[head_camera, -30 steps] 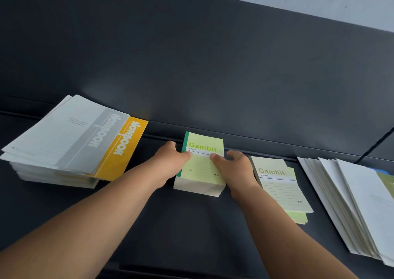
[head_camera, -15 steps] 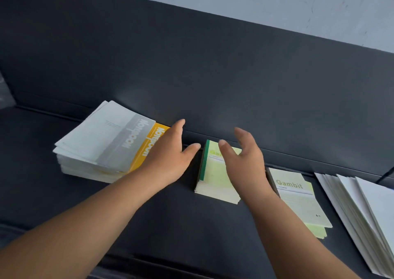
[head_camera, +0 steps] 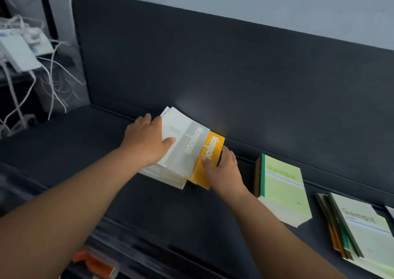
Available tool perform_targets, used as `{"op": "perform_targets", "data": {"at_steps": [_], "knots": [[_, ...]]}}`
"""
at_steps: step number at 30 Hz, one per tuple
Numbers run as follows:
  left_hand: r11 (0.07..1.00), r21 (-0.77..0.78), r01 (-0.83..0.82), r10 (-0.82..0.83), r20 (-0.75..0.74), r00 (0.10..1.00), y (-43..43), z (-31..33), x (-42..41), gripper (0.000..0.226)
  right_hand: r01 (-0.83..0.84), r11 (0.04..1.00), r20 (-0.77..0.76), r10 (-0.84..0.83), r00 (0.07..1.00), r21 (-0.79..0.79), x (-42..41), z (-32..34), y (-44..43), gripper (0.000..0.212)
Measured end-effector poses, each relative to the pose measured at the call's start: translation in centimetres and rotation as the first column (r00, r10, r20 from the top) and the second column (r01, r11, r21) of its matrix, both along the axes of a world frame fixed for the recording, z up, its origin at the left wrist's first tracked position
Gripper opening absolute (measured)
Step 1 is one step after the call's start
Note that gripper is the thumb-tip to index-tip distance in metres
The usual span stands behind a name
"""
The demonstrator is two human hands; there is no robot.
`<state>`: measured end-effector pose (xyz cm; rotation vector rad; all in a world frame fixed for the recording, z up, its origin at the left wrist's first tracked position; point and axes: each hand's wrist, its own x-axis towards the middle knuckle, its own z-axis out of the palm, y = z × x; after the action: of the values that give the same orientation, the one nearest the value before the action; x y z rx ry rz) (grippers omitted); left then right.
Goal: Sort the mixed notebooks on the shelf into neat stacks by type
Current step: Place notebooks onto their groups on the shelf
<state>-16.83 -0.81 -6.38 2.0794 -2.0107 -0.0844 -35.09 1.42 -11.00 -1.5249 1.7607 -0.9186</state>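
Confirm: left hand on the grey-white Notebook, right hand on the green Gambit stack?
Wrong on the right hand: in the head view it grips the orange Notebook in the same pile, not the green Gambit stack, which lies untouched further right. The left hand is on the grey-white Notebook, as stated.

Matt dark shelf (head_camera: 170, 214); smooth paper covers on the Notebook stack (head_camera: 185, 148) and green Gambit stack (head_camera: 283, 189).
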Motion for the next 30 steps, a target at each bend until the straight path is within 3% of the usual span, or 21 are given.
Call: {"op": "perform_targets", "data": {"at_steps": [5, 8, 15, 21, 27, 30], "knots": [[0.988, 0.157, -0.009, 0.027, -0.113, 0.993, -2.6, 0.6, 1.5, 0.059, 0.088, 0.985, 0.122, -0.106, 0.987, 0.15, 0.9, -0.2, -1.9, 0.039], [0.971, 0.241, -0.002, 0.044, -0.172, 0.984, -3.5, 0.4, 1.8, 0.054, 0.068, 0.986, 0.154, -0.091, 0.984, 0.149, 1.6, -0.3, -2.1, 0.031], [0.971, 0.223, 0.087, -0.032, -0.241, 0.97, -3.9, -0.1, 1.6, 0.068, 0.035, 0.996, 0.166, -0.049, 0.985, 0.085, 4.2, -0.7, -3.2, 0.055], [0.971, 0.198, 0.131, -0.064, -0.312, 0.948, -3.6, -0.1, 1.8, 0.07, 0.019, 0.998, 0.125, -0.026, 0.992, 0.062, 5.4, -1.1, -3.7, 0.109], [0.961, 0.131, 0.244, -0.188, -0.341, 0.921, -2.0, 1.1, 2.3, 0.087, 0.003, 0.997, 0.105, -0.012, 0.994, 0.078, 4.2, -0.1, -2.2, 0.109], [0.922, 0.22, 0.32, -0.247, -0.303, 0.92, -0.8, 1.8, 3.4, 0.098, -0.074, 0.994, 0.092, 0.067, 0.994, 0.079, 3.3, 0.1, -0.6, 0.096]]}}
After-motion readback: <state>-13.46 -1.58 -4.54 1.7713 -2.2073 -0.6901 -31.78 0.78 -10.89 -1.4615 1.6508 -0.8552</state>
